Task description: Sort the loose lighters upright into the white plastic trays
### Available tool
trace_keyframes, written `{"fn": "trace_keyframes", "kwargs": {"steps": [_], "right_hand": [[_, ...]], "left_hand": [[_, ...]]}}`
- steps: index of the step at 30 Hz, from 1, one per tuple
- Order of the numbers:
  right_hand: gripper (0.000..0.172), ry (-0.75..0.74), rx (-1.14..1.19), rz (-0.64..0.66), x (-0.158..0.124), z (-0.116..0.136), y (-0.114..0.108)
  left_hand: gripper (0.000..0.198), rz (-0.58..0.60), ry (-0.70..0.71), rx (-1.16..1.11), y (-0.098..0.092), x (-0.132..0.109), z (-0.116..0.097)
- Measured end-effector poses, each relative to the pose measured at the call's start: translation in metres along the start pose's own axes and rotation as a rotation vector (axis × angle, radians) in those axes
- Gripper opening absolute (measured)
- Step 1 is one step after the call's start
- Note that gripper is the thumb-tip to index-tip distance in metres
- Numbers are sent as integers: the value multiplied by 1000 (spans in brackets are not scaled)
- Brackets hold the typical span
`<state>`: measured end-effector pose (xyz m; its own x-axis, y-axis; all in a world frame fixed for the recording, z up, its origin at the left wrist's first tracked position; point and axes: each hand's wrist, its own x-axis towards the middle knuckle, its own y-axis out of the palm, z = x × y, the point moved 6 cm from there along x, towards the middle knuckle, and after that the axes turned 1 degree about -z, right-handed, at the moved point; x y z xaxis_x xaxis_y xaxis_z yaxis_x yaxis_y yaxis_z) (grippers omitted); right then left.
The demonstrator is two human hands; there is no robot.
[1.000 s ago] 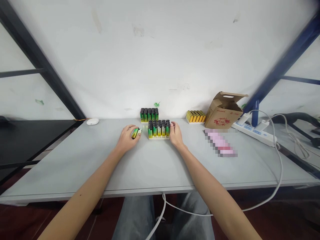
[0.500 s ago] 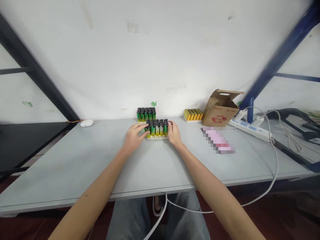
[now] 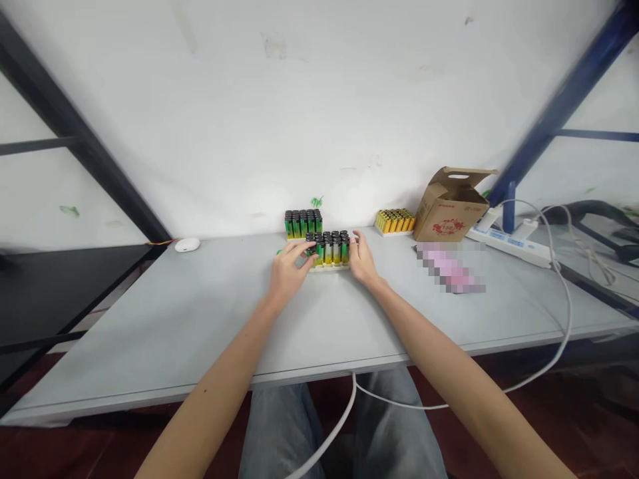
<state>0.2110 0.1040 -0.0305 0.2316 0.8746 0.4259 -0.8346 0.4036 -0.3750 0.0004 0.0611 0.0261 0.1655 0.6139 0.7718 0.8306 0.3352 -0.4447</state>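
Note:
A white rack [image 3: 330, 268] filled with upright green-and-yellow batteries with black ends [image 3: 328, 251] stands in front of me. At its left end is my left hand [image 3: 289, 267], thumb and fingers closed around a battery [image 3: 313, 252] at the front corner. A bit of green shows behind the knuckles of that hand; I cannot tell what it is. My right hand [image 3: 363, 259] rests against the rack's right end, thumb at the front and fingers along the side. Close behind stands a second block of green-and-yellow batteries [image 3: 303, 224].
By the wall sits a tray of yellow batteries [image 3: 395, 221], beside an open cardboard box [image 3: 449, 211]. A blurred pink item [image 3: 449, 268] lies to the right, near a white power strip [image 3: 519, 247] with cables. A white case [image 3: 188, 245] is far left on the grey table [image 3: 214, 313].
The whole view has shifted, so everything appears farther right. My left thumb and fingers have closed in over the front-left corner of the rack. My right hand stays at the right end.

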Motion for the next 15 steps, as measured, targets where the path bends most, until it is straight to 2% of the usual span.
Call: {"fn": "trace_keyframes", "kwargs": {"steps": [7,10,15], "right_hand": [[57,-21,-9,12,1,1,1],[57,-25,-13,13,1,3,1],[56,-41,-15,11,1,4,2]], "left_hand": [[21,57,93,86,15,-7,-2],[27,40,77,106,14,-7,0],[21,-1,94,172,10,-4,-3]]}}
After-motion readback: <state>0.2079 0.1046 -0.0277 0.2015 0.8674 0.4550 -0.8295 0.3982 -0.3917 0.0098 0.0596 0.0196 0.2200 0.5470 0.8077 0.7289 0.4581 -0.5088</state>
